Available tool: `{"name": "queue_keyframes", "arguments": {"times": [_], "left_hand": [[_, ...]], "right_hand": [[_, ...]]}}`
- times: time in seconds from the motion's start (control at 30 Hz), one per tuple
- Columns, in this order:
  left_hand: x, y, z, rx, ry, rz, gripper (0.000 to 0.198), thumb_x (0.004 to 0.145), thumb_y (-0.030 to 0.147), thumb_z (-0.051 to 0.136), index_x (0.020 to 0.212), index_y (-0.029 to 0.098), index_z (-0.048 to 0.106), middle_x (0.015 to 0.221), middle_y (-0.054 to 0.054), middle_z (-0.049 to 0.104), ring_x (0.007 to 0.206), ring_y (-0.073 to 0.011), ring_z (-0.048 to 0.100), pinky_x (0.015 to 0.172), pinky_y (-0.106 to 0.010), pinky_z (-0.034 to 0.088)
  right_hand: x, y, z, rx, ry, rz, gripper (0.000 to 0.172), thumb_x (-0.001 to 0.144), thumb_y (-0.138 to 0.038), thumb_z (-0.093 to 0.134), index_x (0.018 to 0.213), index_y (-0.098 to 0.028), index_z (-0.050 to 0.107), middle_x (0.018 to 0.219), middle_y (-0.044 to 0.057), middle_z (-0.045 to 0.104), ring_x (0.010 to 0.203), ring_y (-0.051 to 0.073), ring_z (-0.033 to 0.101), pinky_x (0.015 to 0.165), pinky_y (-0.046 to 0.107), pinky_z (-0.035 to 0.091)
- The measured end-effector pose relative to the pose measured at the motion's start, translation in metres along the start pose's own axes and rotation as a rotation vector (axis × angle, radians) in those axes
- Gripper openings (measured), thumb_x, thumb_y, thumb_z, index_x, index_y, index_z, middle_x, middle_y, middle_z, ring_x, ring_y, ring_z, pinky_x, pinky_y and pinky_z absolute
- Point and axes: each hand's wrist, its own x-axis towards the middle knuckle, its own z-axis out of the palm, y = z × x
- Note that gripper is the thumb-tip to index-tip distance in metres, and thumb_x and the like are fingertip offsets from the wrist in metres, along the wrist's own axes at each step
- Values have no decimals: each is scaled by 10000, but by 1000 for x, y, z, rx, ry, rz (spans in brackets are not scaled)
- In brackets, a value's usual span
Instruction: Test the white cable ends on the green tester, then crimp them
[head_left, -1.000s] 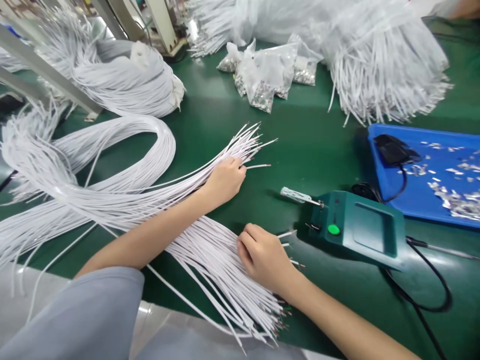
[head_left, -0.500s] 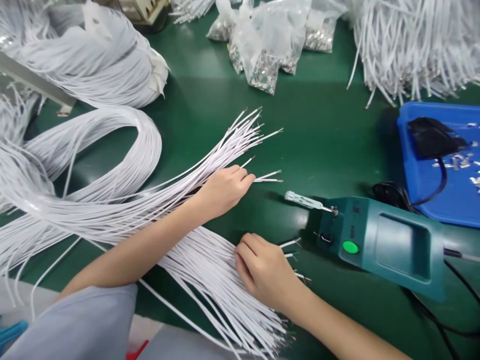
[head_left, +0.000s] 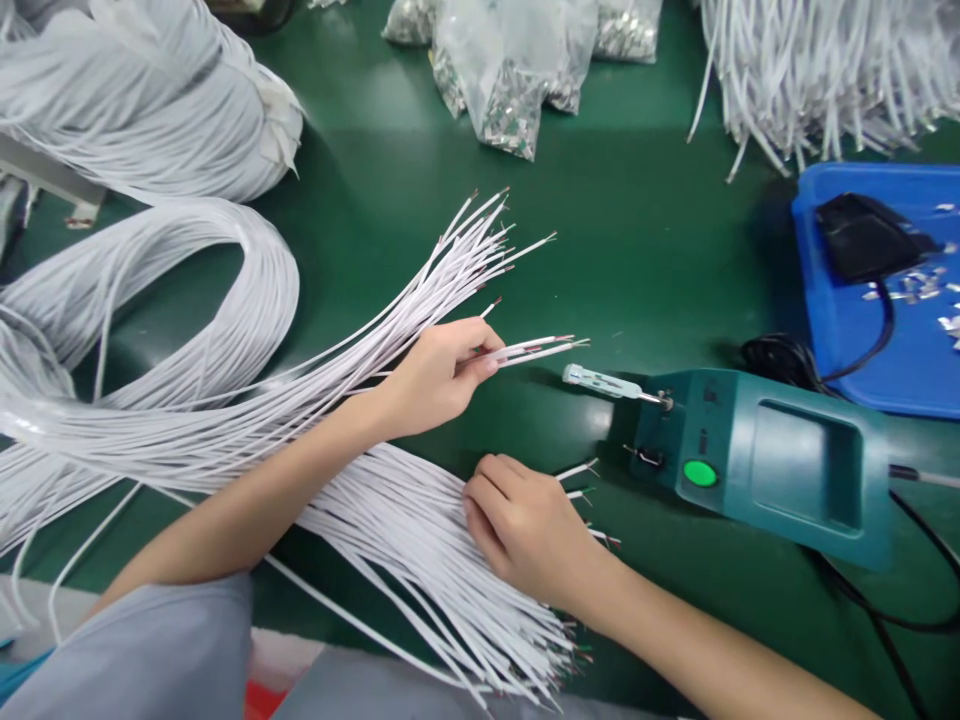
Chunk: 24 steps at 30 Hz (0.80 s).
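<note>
My left hand (head_left: 439, 375) pinches a few white cables (head_left: 536, 351) between thumb and fingers; their stripped ends stick out to the right. Behind it, an upper bundle of white cables (head_left: 450, 270) fans out, thin bare wire ends showing at the tips. My right hand (head_left: 525, 525) lies with curled fingers on the lower bundle of white cables (head_left: 420, 540). A few cable ends (head_left: 577, 470) come out beyond its far side, so it appears closed round them, though its palm is hidden.
To the right stands a green bench device (head_left: 765, 460) with a pale lever pointing left. A blue tray (head_left: 847, 390) behind it holds small metal parts and a black pedal-like piece (head_left: 866, 235). Plastic bags of metal parts (head_left: 510, 110) and more cable coils (head_left: 165, 110) lie at the back.
My left hand has turned, its thumb now showing, and the cables in it reach further right. My right hand stays almost in place. The whole view has shifted slightly.
</note>
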Motion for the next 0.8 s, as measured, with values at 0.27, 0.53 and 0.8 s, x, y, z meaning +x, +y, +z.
{"name": "queue_keyframes", "arguments": {"times": [0.27,0.53,0.8], "left_hand": [[-6,13,-3,-520,-279,-85,67,816,179,595,754,156,608,729,-7,570,461,-52,489,440,-213,415],[-13,34,-1,-618,-418,-98,137,810,241,689,724,143,649,651,-7,617,432,-57,500,411,-181,425],[-9,17,11,-776,-321,-149,341,772,410,777,733,96,650,509,8,555,389,-66,514,359,-151,404]], "right_hand": [[2,0,-2,37,-3,29,264,950,-188,399,757,-164,578,718,29,537,652,140,456,584,286,365],[2,4,-1,266,105,75,205,897,-133,455,744,-163,589,747,30,621,671,126,532,616,270,432],[4,10,-4,930,858,394,214,924,-292,592,1129,-275,649,930,1,630,775,108,636,675,267,606]]}}
